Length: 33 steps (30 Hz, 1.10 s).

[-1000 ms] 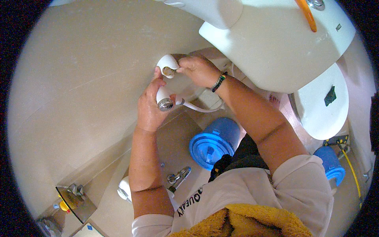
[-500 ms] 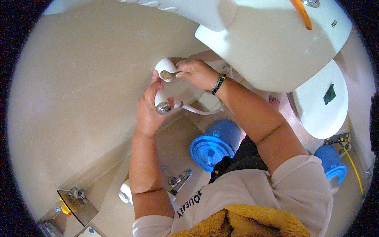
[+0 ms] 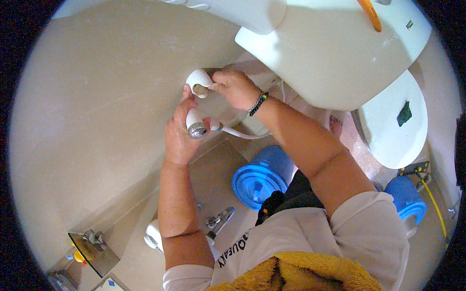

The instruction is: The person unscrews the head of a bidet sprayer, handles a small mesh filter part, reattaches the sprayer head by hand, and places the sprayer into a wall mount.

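My left hand (image 3: 178, 131) is wrapped round a white hand shower (image 3: 197, 125) with a silver face, and a white hose (image 3: 245, 136) curves away from it to the right. Its upper fingers touch a white rounded, hollow fitting (image 3: 196, 79) just beyond, close against the beige wall. A brownish opening shows on the fitting's near side. My right hand (image 3: 238, 91), with a dark beaded bracelet at the wrist, is closed in a pinch at the fitting's right edge. What is between those fingertips is hidden.
A white basin (image 3: 349, 72) with an orange handle (image 3: 371, 17) juts in at upper right. Beyond my right arm, a dark green cloth (image 3: 404, 114) lies on a white oval lid (image 3: 388, 136). Below are a lidded blue pail (image 3: 259, 186), another blue bucket (image 3: 407, 196) and a chrome valve (image 3: 219, 222).
The thin dark piece seen earlier between my right fingers and the fitting's opening no longer shows. My right hand has shifted slightly left and up. My left hand keeps its hold on the hand shower.
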Tool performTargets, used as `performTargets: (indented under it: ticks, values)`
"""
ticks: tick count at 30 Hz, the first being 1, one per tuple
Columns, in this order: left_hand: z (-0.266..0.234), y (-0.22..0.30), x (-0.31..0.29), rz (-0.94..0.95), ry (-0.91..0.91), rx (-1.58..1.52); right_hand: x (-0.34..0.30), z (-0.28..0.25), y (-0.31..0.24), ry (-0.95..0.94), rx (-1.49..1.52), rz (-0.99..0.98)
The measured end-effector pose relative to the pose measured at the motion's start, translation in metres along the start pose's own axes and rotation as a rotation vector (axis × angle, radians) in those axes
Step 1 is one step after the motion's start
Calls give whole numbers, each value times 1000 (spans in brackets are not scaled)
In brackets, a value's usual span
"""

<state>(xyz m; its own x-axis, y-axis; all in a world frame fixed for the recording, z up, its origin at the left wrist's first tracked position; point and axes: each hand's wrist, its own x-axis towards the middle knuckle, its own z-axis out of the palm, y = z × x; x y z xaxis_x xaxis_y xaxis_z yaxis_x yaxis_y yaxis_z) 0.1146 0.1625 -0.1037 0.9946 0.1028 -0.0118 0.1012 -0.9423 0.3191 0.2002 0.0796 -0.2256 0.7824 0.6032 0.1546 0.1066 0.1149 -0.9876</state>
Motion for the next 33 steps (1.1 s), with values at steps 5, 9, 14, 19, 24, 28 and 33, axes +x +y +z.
performTargets:
  ticks: [5,9,14,19,24,28,33]
  values:
    - [-7,12,0,-75,-58,77,-6,15,-5,153,151,95]
    - [-4,7,-1,-28,-10,67,-6,24,8,233,249,34]
    - [-6,4,-2,-99,-32,-7,-6,0,-2,-27,-52,-23]
    - [-11,9,1,-134,-83,33,-14,-1,-12,1,120,154]
    - [-13,9,1,-136,-87,31,-20,-14,-10,-73,463,278]
    - [-9,7,1,-136,-89,40,-20,-20,-20,-151,391,334]
    - [-13,11,1,-127,-78,56,-16,-17,-40,-151,348,570]
